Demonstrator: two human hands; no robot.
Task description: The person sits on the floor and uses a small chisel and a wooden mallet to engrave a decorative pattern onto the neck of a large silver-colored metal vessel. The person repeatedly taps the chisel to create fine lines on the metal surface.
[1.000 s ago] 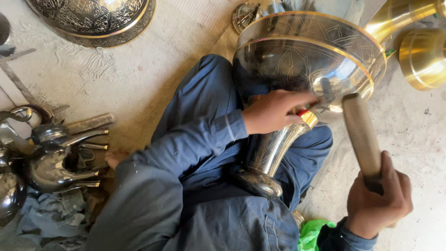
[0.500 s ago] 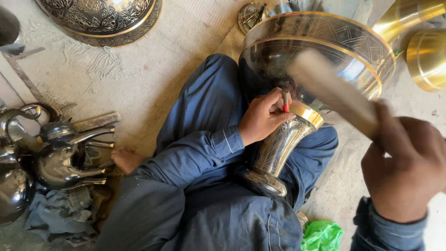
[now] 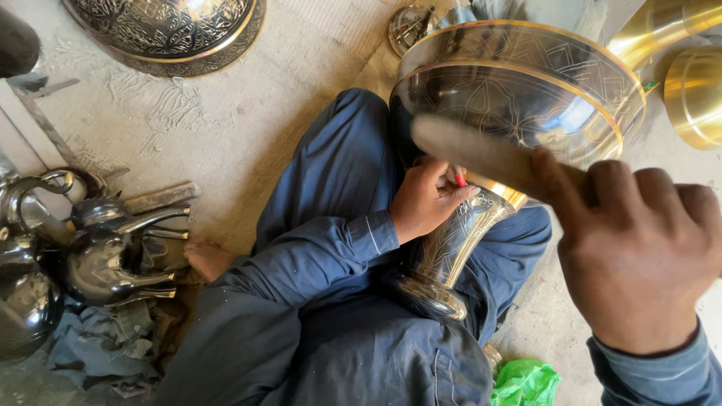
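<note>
A large engraved metal goblet (image 3: 519, 105), silver with gold rims, lies tilted across my lap, its foot (image 3: 429, 293) resting on my blue trousers. My left hand (image 3: 425, 199) is closed around a small red-tipped tool (image 3: 459, 179), pressed where the bowl meets the stem. My right hand (image 3: 639, 256) is raised close to the camera, gripping a wooden stick (image 3: 481, 154) that reaches leftward over the bowl toward the tool. The stick is blurred by motion.
Several dark metal teapots (image 3: 105, 256) and a rag lie at the left on the concrete floor. An engraved round tray (image 3: 169, 30) sits at top left, brass vessels (image 3: 692, 94) at top right. A green bag (image 3: 526, 382) lies by my knee. My bare foot (image 3: 210, 259) shows beside my leg.
My right hand has lifted the wooden stick from low at the right up and leftward over the bowl, toward the tool. My left hand stays at the goblet's neck.
</note>
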